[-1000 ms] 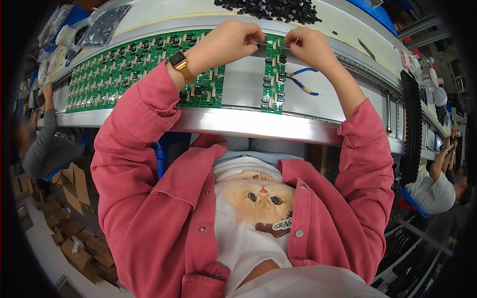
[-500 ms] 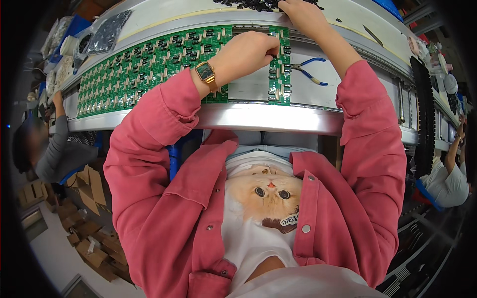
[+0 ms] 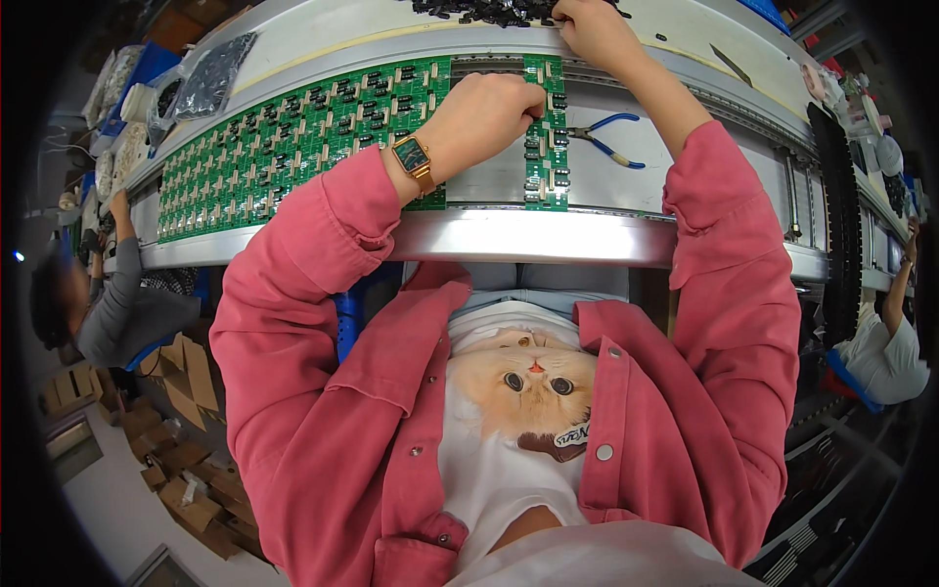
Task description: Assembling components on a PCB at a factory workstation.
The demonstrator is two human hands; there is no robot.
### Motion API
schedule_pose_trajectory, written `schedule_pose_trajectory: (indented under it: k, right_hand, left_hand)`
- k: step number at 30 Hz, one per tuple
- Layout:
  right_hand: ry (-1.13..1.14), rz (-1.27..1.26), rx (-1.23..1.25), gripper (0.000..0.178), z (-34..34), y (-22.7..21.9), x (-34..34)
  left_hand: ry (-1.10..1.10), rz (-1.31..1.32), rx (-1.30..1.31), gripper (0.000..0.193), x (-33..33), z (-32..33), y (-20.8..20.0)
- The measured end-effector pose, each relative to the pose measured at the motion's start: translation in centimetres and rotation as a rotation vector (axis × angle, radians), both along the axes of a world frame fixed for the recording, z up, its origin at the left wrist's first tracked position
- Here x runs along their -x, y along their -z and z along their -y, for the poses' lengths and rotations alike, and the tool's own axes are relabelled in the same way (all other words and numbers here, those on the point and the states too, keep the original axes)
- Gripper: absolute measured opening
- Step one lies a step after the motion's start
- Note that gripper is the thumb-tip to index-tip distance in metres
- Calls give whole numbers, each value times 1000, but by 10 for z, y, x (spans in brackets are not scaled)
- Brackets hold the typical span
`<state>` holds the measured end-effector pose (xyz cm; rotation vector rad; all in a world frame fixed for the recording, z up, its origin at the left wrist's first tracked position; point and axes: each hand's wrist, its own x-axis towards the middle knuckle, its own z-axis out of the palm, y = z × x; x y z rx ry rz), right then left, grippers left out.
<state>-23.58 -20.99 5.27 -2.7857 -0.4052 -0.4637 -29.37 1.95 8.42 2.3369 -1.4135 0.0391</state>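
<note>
My left hand [image 3: 487,110], with a gold square watch [image 3: 412,157] on its wrist, is over the upper part of a narrow green circuit board strip [image 3: 547,186]. Its fingers are curled and pressed together at the strip's left edge; anything between them is hidden. Farther off, my right hand [image 3: 597,35] reaches to the edge of a heap of small black components [image 3: 489,10]. Thumb and fingertips are drawn together there, and what they hold is too small to make out. Left of the strip, across a gap, lies a row of green circuit boards [image 3: 293,147] fitted with black and pale parts.
Blue-handled pliers [image 3: 611,147] lie right of the strip. A metal rail [image 3: 538,235] runs along the near edge. Tweezers [image 3: 731,65] rest at the far right, and a dark plastic bag [image 3: 217,68] at the far left. Other people [image 3: 137,303] sit at both sides.
The view has shifted slightly. My left hand stays at the strip with its knuckles a little lower. My right fingertips remain at the heap's edge, slightly farther right.
</note>
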Motion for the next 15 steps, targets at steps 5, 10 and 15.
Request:
schedule_pose_trajectory:
  k: [5,10,15]
  right_hand:
    - [182,-221,-246,19,-26,-43,32]
    - [179,-295,-830,17,-18,-37,59]
    - [122,-384,-1069,16,-23,-32,78]
  left_hand:
    - [-46,17,-30,13,-9,-13,-7]
    - [-250,45,-170,17,-69,-25,-29]
    - [-236,239,-75,17,-130,-28,-9]
